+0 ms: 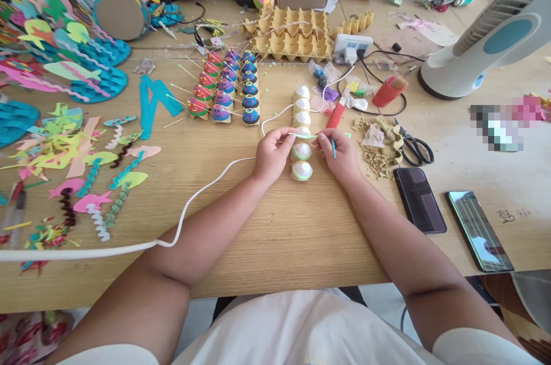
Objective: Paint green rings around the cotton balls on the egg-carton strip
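A thin light green strip (306, 136), perhaps soft clay, is stretched between my two hands. My left hand (274, 154) pinches its left end, and my right hand (340, 155) pinches it on the right. A small blue stick (333, 148) also pokes out from the fingers of my right hand. Directly beneath the strip runs a row of egg-carton cups (302, 118) with white domed tops. On the two cups closest to me, a green band (302, 178) edges the white dome. My fingers partly cover the cups in the middle.
Behind my left hand stand painted egg-carton rows (224, 89) with pins sticking out. Paper fish (92, 201) lie at left. A white cable (189, 204) crosses my left forearm. Right of my hands are a red cutter (336, 115), scissors (415, 147), two phones (419, 198) and a fan (473, 49).
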Tool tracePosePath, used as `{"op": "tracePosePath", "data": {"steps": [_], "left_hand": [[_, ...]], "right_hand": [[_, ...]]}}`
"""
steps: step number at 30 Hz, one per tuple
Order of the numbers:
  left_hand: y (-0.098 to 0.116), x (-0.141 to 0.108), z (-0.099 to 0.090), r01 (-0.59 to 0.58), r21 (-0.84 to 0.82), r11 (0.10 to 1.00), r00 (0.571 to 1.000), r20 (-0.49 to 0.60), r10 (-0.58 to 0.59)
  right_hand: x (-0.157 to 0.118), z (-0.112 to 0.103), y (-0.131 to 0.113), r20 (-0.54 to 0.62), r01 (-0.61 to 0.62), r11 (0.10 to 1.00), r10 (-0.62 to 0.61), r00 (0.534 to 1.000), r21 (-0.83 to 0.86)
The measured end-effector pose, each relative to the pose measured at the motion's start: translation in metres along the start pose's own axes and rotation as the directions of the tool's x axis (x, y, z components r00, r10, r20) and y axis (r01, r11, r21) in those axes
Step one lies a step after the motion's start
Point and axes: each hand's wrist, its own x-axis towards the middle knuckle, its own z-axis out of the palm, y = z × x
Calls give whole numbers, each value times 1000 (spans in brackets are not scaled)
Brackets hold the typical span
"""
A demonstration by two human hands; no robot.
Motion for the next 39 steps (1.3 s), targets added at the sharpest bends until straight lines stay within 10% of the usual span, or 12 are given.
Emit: {"op": "tracePosePath", "data": {"steps": [39], "left_hand": [[4, 5, 1, -97, 249, 964, 993, -44, 112]], "right_hand": [[10, 7, 4, -16, -67, 953, 65, 998, -296]]}}
